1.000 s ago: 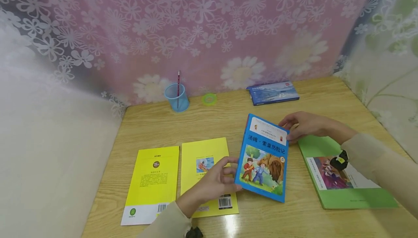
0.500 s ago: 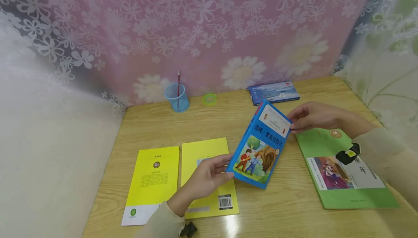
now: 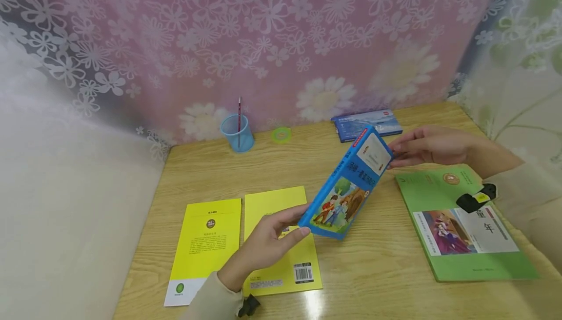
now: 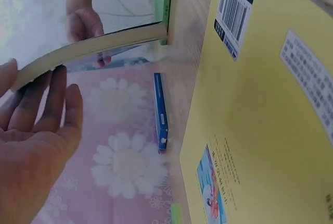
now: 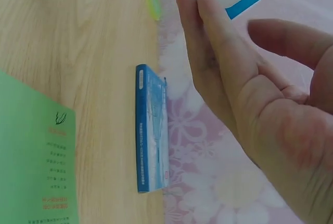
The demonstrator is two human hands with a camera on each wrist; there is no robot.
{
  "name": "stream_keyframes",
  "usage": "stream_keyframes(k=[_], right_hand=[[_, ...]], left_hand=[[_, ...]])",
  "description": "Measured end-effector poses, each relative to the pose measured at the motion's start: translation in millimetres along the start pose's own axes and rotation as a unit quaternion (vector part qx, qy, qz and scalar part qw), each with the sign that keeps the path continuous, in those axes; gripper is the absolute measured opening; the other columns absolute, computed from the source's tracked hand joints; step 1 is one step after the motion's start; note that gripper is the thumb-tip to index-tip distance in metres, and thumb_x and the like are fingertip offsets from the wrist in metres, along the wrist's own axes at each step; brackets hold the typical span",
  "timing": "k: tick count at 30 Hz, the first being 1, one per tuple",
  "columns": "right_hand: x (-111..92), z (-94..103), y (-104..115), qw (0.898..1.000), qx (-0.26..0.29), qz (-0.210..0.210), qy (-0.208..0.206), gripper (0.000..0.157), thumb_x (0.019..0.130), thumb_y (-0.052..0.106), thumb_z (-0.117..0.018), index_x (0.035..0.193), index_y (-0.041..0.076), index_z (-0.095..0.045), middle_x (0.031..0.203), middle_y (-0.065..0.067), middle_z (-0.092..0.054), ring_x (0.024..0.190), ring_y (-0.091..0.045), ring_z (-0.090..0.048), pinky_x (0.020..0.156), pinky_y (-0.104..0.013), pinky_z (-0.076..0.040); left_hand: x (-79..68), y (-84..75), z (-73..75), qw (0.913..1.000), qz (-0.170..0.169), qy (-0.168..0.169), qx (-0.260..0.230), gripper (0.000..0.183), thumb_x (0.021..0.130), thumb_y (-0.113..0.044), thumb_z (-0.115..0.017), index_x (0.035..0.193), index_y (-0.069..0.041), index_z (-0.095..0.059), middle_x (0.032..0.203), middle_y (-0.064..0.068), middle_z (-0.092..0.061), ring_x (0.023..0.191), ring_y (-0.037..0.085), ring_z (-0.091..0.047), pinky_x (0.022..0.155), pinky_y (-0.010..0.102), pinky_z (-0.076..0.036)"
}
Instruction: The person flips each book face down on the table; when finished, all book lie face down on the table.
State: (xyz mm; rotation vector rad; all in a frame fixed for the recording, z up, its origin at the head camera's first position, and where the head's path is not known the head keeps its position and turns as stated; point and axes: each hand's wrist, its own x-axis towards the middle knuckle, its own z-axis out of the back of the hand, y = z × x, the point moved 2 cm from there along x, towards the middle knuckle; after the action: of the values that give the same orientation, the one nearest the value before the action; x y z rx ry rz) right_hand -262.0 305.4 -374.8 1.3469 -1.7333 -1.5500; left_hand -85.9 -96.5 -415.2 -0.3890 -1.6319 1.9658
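Note:
A blue children's book with two cartoon figures on its cover is held tilted over the table, its spine turned toward the head camera. My left hand pinches its lower left corner, thumb on the cover side and fingers behind. The left wrist view shows the page edges of the book between that thumb and the fingers. At the upper right corner, my right hand touches the edge with nearly straight fingertips. In the right wrist view the thumb of the right hand stands apart from the book.
Two yellow books lie side by side at left, under and beside the left forearm. A green book lies at right below the right arm. Along the back wall stand a blue pencil cup, green tape roll and blue box.
The blue book has tilted clockwise and turned so its spine shows more. My right hand has moved up and away with its top corner; the left hand stays at the lower corner.

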Motion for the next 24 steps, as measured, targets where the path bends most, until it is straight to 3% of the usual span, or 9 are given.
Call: stream_keyframes(k=[6, 10, 13, 16, 18, 20, 24], right_hand=[[2.3, -6.8, 4.6, 0.999, 0.029, 0.006, 0.016, 0.048, 0.116, 0.006, -0.023, 0.14, -0.002, -0.064, 0.14, -0.016, -0.069, 0.133, -0.026, -0.066, 0.112, -0.037, -0.051], [2.6, -9.3, 4.9, 0.999, 0.026, 0.019, 0.027, 0.048, 0.116, 0.005, -0.023, 0.14, -0.004, -0.063, 0.142, -0.017, -0.068, 0.134, -0.027, -0.065, 0.112, -0.037, -0.051], [2.6, -10.7, 5.5, 0.999, -0.032, 0.008, -0.015, 0.043, 0.116, 0.007, -0.029, 0.143, -0.006, -0.06, 0.142, -0.008, -0.069, 0.13, -0.018, -0.068, 0.109, -0.034, -0.055], [3.3, -11.7, 4.8, 0.989, -0.117, -0.028, -0.088, 0.039, 0.115, 0.012, -0.04, 0.144, -0.004, -0.06, 0.14, 0.009, -0.069, 0.126, 0.001, -0.065, 0.106, -0.022, -0.055], [4.5, -12.4, 3.3, 0.981, -0.144, -0.049, -0.121, 0.039, 0.113, 0.014, -0.046, 0.146, -0.003, -0.059, 0.139, 0.014, -0.069, 0.125, 0.006, -0.063, 0.103, -0.019, -0.055], [6.2, -12.8, 1.4, 0.978, -0.152, -0.056, -0.132, 0.039, 0.112, 0.012, -0.05, 0.147, -0.005, -0.057, 0.137, 0.015, -0.069, 0.124, 0.005, -0.065, 0.103, -0.02, -0.056], [10.1, -12.9, -3.0, 0.98, -0.148, -0.052, -0.121, 0.041, 0.11, 0.006, -0.051, 0.148, -0.01, -0.051, 0.133, 0.006, -0.073, 0.118, -0.013, -0.073, 0.101, -0.029, -0.06]], left_hand=[[-0.6, -0.9, 0.1, 0.9988, -0.048, 0.006, -0.013, 0.047, 0.108, -0.013, -0.059, 0.154, -0.012, -0.053, 0.153, 0.01, -0.061, 0.136, 0.021, -0.064, 0.113, 0.036, -0.053], [-0.5, -1.0, -0.2, 0.9967, -0.075, 0.011, 0.029, 0.047, 0.107, -0.012, -0.06, 0.154, -0.012, -0.054, 0.155, 0.008, -0.059, 0.14, 0.021, -0.061, 0.112, 0.037, -0.053], [-1.2, -1.8, -0.6, 0.9908, -0.098, 0.014, 0.092, 0.048, 0.107, -0.015, -0.062, 0.154, -0.013, -0.055, 0.156, 0.005, -0.058, 0.143, 0.02, -0.057, 0.115, 0.037, -0.051], [-2.1, -3.1, -1.4, 0.982, -0.121, 0.023, 0.143, 0.049, 0.106, -0.016, -0.064, 0.154, -0.014, -0.055, 0.155, 0.003, -0.058, 0.147, 0.02, -0.053, 0.117, 0.037, -0.049], [-2.4, -3.9, -2.5, 0.9755, -0.137, 0.033, 0.169, 0.05, 0.105, -0.016, -0.065, 0.154, -0.014, -0.055, 0.156, 0.002, -0.056, 0.147, 0.019, -0.05, 0.117, 0.036, -0.048], [-2.4, -4.7, -3.8, 0.9692, -0.152, 0.041, 0.19, 0.05, 0.105, -0.017, -0.065, 0.153, -0.014, -0.055, 0.156, 0.001, -0.056, 0.147, 0.018, -0.049, 0.116, 0.036, -0.049], [-1.6, -5.6, -7.1, 0.9581, -0.168, 0.054, 0.225, 0.05, 0.104, -0.02, -0.067, 0.152, -0.015, -0.057, 0.156, -0.001, -0.054, 0.144, 0.016, -0.047, 0.114, 0.035, -0.048]])
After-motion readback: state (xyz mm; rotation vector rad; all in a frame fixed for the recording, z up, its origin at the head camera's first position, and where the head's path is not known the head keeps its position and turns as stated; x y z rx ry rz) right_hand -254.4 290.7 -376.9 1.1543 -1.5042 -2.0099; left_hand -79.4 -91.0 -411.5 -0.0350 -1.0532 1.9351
